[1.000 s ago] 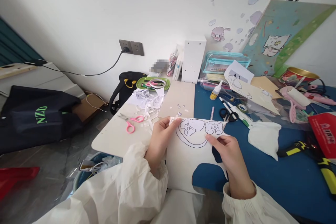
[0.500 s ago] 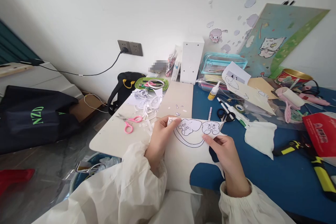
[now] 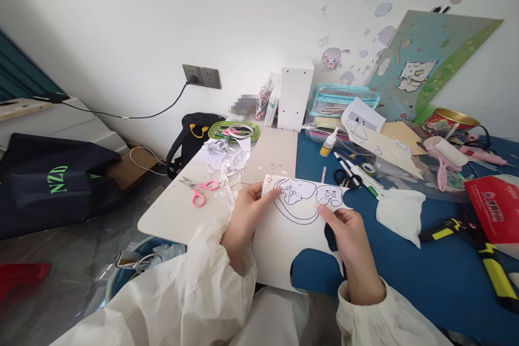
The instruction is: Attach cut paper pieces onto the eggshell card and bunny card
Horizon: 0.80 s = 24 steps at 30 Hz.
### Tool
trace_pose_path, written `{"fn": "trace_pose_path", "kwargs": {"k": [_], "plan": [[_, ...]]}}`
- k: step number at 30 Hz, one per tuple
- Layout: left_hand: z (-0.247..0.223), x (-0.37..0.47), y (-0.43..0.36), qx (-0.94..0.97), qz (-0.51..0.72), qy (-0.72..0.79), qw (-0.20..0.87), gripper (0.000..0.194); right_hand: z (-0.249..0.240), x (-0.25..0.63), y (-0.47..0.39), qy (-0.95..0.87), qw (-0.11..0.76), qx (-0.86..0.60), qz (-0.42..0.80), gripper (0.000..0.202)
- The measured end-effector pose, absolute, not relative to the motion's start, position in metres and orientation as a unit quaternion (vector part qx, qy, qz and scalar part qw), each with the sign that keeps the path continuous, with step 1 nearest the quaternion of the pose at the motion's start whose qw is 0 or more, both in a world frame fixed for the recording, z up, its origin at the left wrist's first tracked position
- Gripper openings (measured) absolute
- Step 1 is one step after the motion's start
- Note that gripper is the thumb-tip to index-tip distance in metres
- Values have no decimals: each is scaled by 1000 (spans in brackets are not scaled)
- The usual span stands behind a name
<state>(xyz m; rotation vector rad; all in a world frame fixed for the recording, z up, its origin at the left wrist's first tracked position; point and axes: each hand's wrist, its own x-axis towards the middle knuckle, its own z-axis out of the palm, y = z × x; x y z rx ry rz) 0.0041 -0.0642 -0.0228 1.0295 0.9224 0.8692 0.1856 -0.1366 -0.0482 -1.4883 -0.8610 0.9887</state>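
Between my two hands is a sheet of white paper [image 3: 279, 243] with black outline drawings of cartoon figures and a curved band near its upper edge. My left hand [image 3: 247, 219] pinches its left side, thumb on top. On the right, my right hand [image 3: 346, 235] grips the sheet with the thumb just below the smaller drawn figure. Large rounded pieces are cut out of the sheet's lower right. Pink-handled scissors [image 3: 198, 194] lie spread on the white tabletop to the left. Black-handled scissors [image 3: 346, 178] rest beyond my right hand.
Paper scraps [image 3: 227, 159] pile up near a green tray [image 3: 253, 132] at the back left. A glue bottle [image 3: 328, 143], white pens [image 3: 365, 184] and a white pouch [image 3: 401, 213] lie on the blue mat [image 3: 405, 281]. Yellow-black pliers [image 3: 497, 270] are far right. A bin [image 3: 117, 275] stands below left.
The paper has shifted slightly to the right, and its top edge has risen a little. Both hands keep hold of it.
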Motion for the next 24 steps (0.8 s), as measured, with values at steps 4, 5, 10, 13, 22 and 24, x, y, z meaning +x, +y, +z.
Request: {"fn": "trace_pose_path", "kwargs": {"k": [4,5,10,13,22,24], "plan": [[-23,3,-65,456,398,421,676,27,-48,185,-136,-403,523,-643,388,38],[-23,3,-65,456,399,421,674,27,-47,185,-136,-413,516,-646,383,38],[-23,3,-66,451,426,408,669,23,-48,185,-136,-427,504,-657,363,43],[-24,3,-66,447,434,418,661,23,-50,185,-136,-421,507,-662,357,46],[-25,3,-67,451,443,437,641,25,-48,185,-137,-450,489,-635,394,32],[-25,3,-67,450,440,426,650,24,-48,185,-137,-451,485,-640,390,30]]}}
